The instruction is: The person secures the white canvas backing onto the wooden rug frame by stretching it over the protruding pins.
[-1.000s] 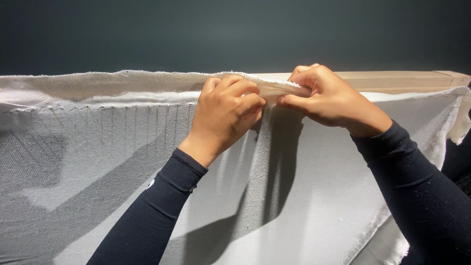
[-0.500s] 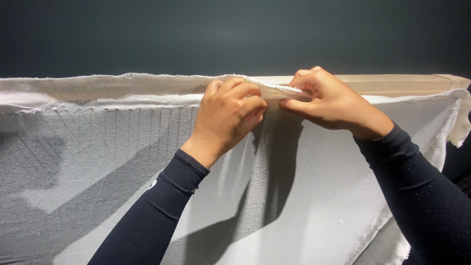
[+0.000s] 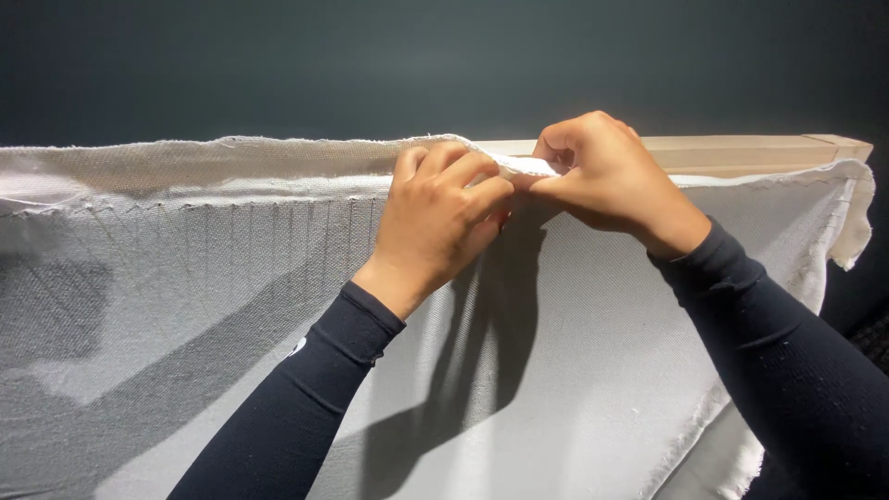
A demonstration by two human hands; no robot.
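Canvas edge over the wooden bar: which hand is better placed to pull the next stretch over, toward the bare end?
Probably the right hand: it pinches the canvas edge beside the uncovered wooden bar. The left hand grips where the cloth already covers.

Single head-worn view, close in, facing forward at hung white cloth (image 3: 231,306) against dark wall (image 3: 370,65)

The white canvas cloth (image 3: 593,370) runs off the left and near edges, so its full spread cannot be told; the wooden bar (image 3: 741,153) shows bare only on the right, its left length hidden under the cloth; the fingertips of the left hand (image 3: 440,218) curl out of sight behind the fold; the right hand (image 3: 602,176) covers the pinched edge; both dark sleeves are cut off by the near edge.
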